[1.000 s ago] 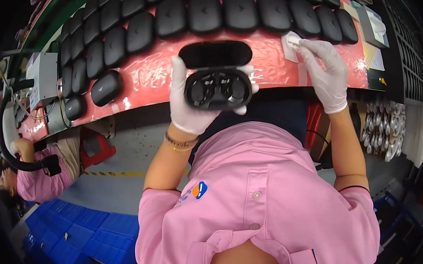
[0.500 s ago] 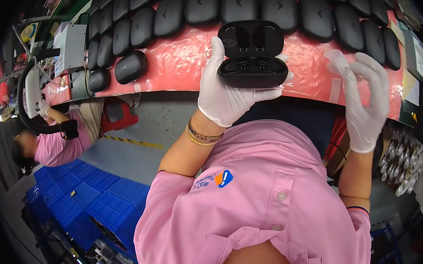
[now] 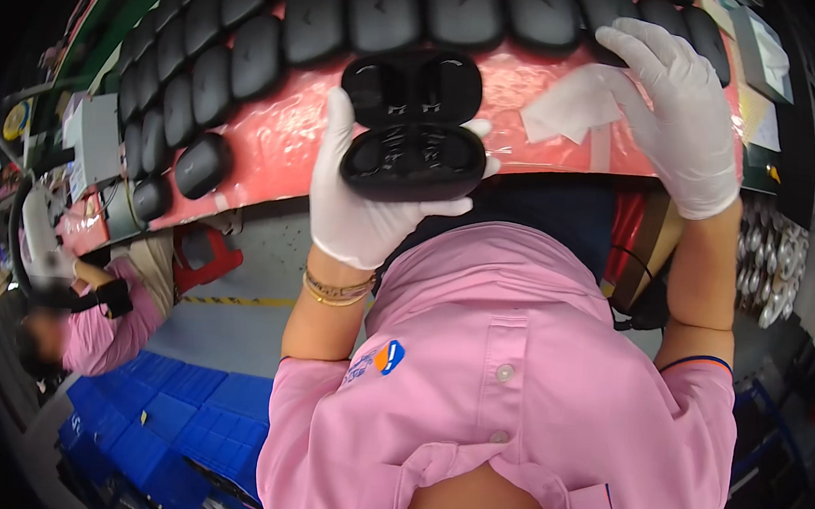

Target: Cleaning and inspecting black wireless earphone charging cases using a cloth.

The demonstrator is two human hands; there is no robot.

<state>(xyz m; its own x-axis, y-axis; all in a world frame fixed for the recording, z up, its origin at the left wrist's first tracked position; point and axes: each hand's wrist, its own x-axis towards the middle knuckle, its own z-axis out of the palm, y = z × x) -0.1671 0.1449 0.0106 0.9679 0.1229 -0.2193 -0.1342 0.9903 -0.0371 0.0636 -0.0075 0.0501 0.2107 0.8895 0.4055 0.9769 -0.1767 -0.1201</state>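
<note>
My left hand (image 3: 358, 208), in a white glove, holds a black earbud charging case (image 3: 415, 164) from below. The case's lid is raised, and its inner wells face up; the lid (image 3: 411, 89) leans away toward the far side. Off to the right, my gloved right hand (image 3: 682, 113) grips a thin white tissue-like sheet (image 3: 567, 109) by one end, near the thumb. The sheet hangs leftward, above the red table covering (image 3: 527, 73). Where exactly the fingers pinch it is partly hidden.
Rows of closed black cases (image 3: 384, 9) fill the far side of the table. One more case (image 3: 204, 164) lies near the left edge. A co-worker in pink (image 3: 109, 336) is at the left, beside blue bins (image 3: 193, 420). Papers (image 3: 758, 115) lie at right.
The view has shifted, and the case now appears farther left and lower. The white sheet, bunched at my right fingers before, now spreads out leftward; my right hand has turned palm-down.
</note>
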